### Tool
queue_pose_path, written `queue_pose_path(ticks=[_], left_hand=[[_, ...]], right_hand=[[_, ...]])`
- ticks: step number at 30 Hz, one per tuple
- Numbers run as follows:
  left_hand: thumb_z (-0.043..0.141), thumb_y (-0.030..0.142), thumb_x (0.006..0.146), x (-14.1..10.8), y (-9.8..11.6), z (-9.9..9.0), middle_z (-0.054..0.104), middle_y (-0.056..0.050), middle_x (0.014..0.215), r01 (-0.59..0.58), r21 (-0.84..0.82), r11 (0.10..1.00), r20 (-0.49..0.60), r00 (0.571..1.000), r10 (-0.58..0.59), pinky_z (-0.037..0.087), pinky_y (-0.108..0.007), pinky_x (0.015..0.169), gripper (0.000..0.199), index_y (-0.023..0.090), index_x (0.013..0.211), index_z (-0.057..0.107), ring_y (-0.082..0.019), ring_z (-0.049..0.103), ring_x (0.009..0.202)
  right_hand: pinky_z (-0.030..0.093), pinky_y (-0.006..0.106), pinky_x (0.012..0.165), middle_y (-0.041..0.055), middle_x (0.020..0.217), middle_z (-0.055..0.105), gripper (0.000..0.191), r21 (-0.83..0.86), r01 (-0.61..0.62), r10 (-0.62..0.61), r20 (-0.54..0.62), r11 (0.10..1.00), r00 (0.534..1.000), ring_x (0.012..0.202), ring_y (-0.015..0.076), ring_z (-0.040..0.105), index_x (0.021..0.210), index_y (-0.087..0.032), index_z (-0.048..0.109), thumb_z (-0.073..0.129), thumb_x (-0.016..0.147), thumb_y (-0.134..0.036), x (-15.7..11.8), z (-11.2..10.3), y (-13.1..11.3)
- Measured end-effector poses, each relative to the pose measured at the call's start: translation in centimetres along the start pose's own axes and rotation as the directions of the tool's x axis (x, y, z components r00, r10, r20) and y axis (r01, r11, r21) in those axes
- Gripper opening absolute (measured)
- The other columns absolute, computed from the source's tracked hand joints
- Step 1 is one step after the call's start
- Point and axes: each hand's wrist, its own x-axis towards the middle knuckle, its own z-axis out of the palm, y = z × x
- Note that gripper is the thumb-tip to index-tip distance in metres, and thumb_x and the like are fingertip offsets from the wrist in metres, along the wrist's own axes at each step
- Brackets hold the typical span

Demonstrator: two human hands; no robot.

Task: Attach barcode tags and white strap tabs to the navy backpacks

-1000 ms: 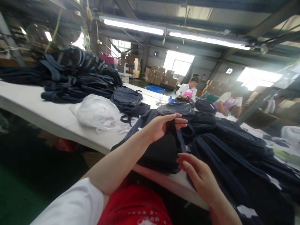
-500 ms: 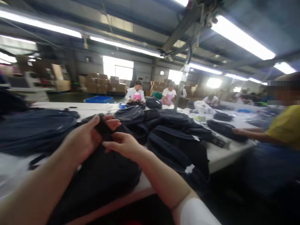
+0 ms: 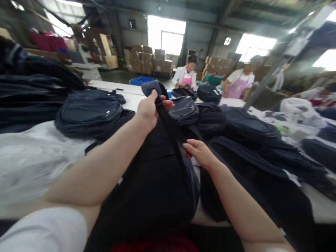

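Note:
A dark backpack [image 3: 149, 185] lies in front of me at the table's near edge, its plain black side up. My left hand [image 3: 151, 108] grips a black strap [image 3: 169, 126] near its buckle, at the end of a dark shoulder strap [image 3: 152, 85], held up above the bag. Lower and to the right, my right hand [image 3: 195, 150] pinches the same black strap, which runs taut between the two hands and crosses over the bag.
More dark backpacks lie at the left [image 3: 89, 108] and right [image 3: 252, 171]. White plastic sheeting [image 3: 34, 157] covers the near left. Across the table [image 3: 131, 96], people in pink aprons handle bags. A slanted pole [image 3: 265, 78] stands at the right.
The hands have moved apart, the left up and away, the right toward the lower right, stretching the strap between them. The view has turned, and the person in yellow is out of view.

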Motion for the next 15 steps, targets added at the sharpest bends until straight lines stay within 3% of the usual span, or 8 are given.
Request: queue_pose_path(ticks=[3, 6, 9, 15], left_hand=[[0.045, 0.039, 0.096, 3.2, -0.7, -0.1, 0.064, -0.004, 0.061, 0.085, -0.066, 0.994, 0.012, 0.996, -0.084, 0.058, -0.036, 0.076, 0.032, 0.012, 0.085, 0.057, -0.019, 0.070, 0.064], [0.044, 0.036, 0.096, 4.5, -0.8, -0.1, 0.061, -0.003, 0.056, 0.185, -0.102, 0.978, -0.029, 0.982, -0.189, 0.058, -0.034, 0.071, 0.032, 0.011, 0.081, 0.058, -0.016, 0.066, 0.054], [0.041, 0.033, 0.097, 4.4, -0.6, 0.3, 0.060, -0.004, 0.055, 0.227, -0.129, 0.965, -0.104, 0.965, -0.241, 0.057, -0.033, 0.070, 0.033, 0.011, 0.077, 0.057, -0.016, 0.064, 0.051], [0.041, 0.031, 0.097, 2.5, -0.2, 0.3, 0.058, -0.003, 0.055, 0.189, -0.183, 0.965, -0.275, 0.933, -0.234, 0.056, -0.030, 0.070, 0.033, 0.012, 0.075, 0.057, -0.013, 0.061, 0.050]], right_hand=[[0.040, 0.024, 0.058, -0.0035, 0.059, 0.055, 0.040, -0.012, -0.057, 0.058, 0.071, 0.998, 0.996, 0.055, 0.0100, 0.048, 0.067, -0.019, 0.058, 0.063, 0.078, -0.057, 1.5, -1.0, 0.8], [0.042, 0.024, 0.060, -0.0024, 0.063, 0.056, 0.037, -0.031, -0.084, 0.086, 0.094, 0.996, 0.992, 0.059, 0.0110, 0.049, 0.072, -0.019, 0.061, 0.060, 0.082, -0.054, 1.6, -1.3, 1.0], [0.043, 0.025, 0.059, -0.0012, 0.065, 0.057, 0.037, -0.052, -0.103, 0.108, 0.101, 0.993, 0.989, 0.061, 0.0124, 0.051, 0.072, -0.019, 0.061, 0.057, 0.084, -0.053, 0.9, -1.2, 0.5], [0.042, 0.024, 0.058, -0.0018, 0.062, 0.056, 0.036, -0.066, -0.138, 0.148, 0.176, 0.988, 0.973, 0.059, 0.0128, 0.051, 0.072, -0.019, 0.062, 0.054, 0.084, -0.052, -0.9, -1.5, -0.1]])
